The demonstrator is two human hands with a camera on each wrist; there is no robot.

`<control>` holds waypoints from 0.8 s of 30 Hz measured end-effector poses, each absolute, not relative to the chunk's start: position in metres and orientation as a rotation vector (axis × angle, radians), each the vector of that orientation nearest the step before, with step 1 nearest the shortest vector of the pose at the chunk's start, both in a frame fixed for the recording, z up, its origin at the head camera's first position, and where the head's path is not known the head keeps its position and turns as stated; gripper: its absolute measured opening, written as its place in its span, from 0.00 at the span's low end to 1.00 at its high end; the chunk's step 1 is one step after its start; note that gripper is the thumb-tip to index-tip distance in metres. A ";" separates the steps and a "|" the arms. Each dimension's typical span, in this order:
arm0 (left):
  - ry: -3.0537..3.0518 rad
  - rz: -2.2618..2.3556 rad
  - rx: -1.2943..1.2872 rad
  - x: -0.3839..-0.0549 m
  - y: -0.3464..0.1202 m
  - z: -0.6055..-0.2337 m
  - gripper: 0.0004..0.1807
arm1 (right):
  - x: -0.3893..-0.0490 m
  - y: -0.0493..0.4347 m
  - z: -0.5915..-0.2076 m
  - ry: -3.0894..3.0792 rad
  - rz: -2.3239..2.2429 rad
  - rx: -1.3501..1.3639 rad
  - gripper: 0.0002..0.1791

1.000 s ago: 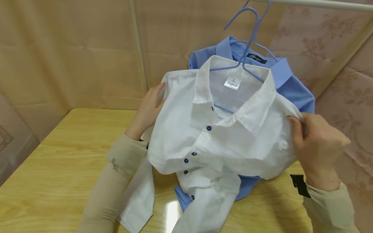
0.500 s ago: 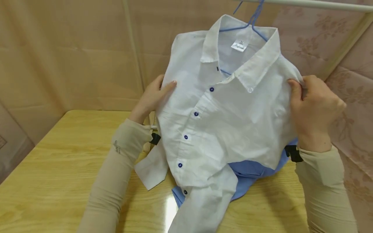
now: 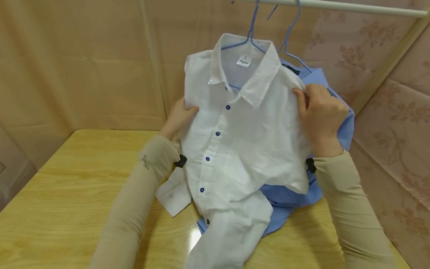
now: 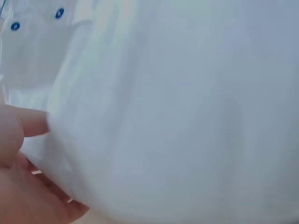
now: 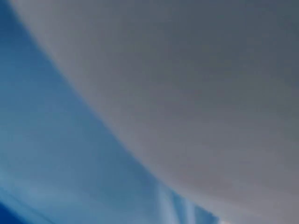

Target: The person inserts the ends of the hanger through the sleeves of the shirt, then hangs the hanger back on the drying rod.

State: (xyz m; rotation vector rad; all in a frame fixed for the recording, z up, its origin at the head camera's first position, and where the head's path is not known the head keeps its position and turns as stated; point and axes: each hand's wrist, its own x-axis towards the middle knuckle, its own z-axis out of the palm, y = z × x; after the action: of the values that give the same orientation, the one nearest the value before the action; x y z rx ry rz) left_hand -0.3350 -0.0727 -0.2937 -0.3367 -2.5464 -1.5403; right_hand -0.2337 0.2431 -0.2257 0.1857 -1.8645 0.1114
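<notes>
A white button-up shirt [image 3: 248, 142] with dark blue buttons hangs on a blue wire hanger [image 3: 253, 22], whose hook reaches the rail and is cut off at the top. My left hand [image 3: 178, 118] holds the shirt's side below the shoulder, thumb in front and fingers behind, as the left wrist view shows on the white cloth [image 4: 177, 116]. At the other shoulder, my right hand [image 3: 320, 114] pinches the fabric between thumb and curled fingers. The right wrist view has only blurred white cloth [image 5: 196, 93] beside blue cloth [image 5: 70, 130].
A light blue shirt [image 3: 314, 77] hangs behind the white one on another blue hanger [image 3: 292, 26]. The white rail [image 3: 362, 8] crosses the top right. Below lies a wooden table [image 3: 84, 179], with curtains [image 3: 100, 74] behind and patterned cloth on the right.
The white shirt has risen, bringing its hanger hook from below the rail up to it, and then shifted left away from the blue shirt's hanger. Both hands moved with it, still gripping.
</notes>
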 end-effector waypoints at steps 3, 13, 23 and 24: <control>-2.610 -1.506 -0.287 -0.337 -0.070 -0.305 0.27 | -0.237 0.239 -0.238 -1.840 0.093 0.232 0.23; -2.535 -1.610 -0.267 -0.340 -0.075 -0.315 0.25 | -0.245 0.232 -0.250 -1.832 0.134 0.223 0.24; -2.485 -1.775 -0.237 -0.328 -0.087 -0.313 0.37 | -0.235 0.234 -0.257 -1.961 0.281 0.261 0.27; -2.468 -1.787 -0.247 -0.326 -0.089 -0.313 0.37 | -0.234 0.234 -0.257 -1.960 0.296 0.272 0.27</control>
State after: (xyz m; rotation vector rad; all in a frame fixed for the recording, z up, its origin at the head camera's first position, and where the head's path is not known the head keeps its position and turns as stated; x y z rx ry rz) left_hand -0.3259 -0.0888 -0.3130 -0.2465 -2.4682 -1.7871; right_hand -0.2338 0.2340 -0.2571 0.2723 -1.9601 0.2960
